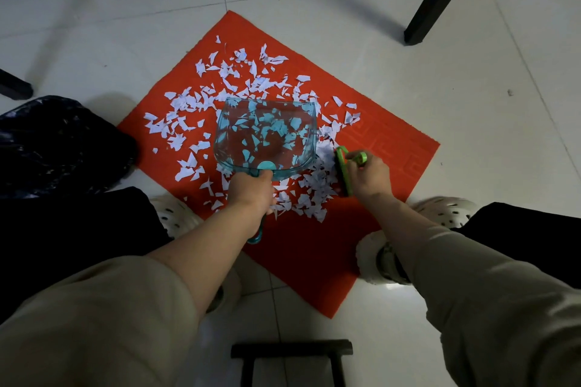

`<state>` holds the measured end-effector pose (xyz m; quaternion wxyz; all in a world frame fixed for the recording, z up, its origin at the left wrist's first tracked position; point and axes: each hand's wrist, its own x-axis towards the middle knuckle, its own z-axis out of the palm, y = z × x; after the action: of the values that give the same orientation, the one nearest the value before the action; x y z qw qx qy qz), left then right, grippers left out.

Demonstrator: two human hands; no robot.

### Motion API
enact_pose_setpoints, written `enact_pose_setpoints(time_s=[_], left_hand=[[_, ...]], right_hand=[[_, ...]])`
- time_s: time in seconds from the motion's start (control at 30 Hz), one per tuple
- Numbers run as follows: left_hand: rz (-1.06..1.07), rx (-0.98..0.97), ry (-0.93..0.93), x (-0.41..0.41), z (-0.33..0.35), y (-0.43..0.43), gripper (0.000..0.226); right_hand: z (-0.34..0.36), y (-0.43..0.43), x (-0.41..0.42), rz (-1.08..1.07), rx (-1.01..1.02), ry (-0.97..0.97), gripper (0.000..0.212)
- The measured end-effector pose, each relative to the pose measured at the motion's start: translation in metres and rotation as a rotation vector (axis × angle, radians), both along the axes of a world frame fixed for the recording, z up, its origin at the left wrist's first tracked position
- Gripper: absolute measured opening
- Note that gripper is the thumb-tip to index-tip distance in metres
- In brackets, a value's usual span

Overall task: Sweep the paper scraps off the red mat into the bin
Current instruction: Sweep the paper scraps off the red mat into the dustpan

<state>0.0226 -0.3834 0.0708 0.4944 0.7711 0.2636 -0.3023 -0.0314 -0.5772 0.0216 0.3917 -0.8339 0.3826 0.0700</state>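
A red mat (386,148) lies on the tiled floor, strewn with several white paper scraps (239,78). My left hand (251,190) grips the handle of a clear teal dustpan (265,135) held over the middle of the mat, and scraps show through its see-through body. My right hand (367,174) holds a green hand brush (342,171) just right of the dustpan, its bristles down among a pile of scraps (309,195). A bin lined with a dark bag (59,144) stands at the mat's left corner.
A black table leg (440,0) stands on the floor beyond the mat's right side, and another dark leg (14,88) is at the far left. My white perforated shoes (446,214) flank the mat's near edge. A dark stool frame (290,355) sits below me.
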Motion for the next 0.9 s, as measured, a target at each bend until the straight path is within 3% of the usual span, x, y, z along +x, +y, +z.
enact_pose_setpoints(time_s=[0.33,0.73,0.9], left_hand=[[-0.029,-0.116,-0.023,-0.001,0.047,0.013,0.021],[-0.097,-0.219,-0.116,-0.024,0.139,0.061,0.019],[-0.109,-0.199,-0.161,-0.014,0.171,0.071,0.016]], right_hand=[[0.055,-0.005,-0.021,-0.068,-0.031,-0.044,0.024],[0.188,0.022,-0.029,0.197,-0.120,-0.097,0.023],[0.229,0.027,0.000,0.426,-0.127,-0.054,0.025]])
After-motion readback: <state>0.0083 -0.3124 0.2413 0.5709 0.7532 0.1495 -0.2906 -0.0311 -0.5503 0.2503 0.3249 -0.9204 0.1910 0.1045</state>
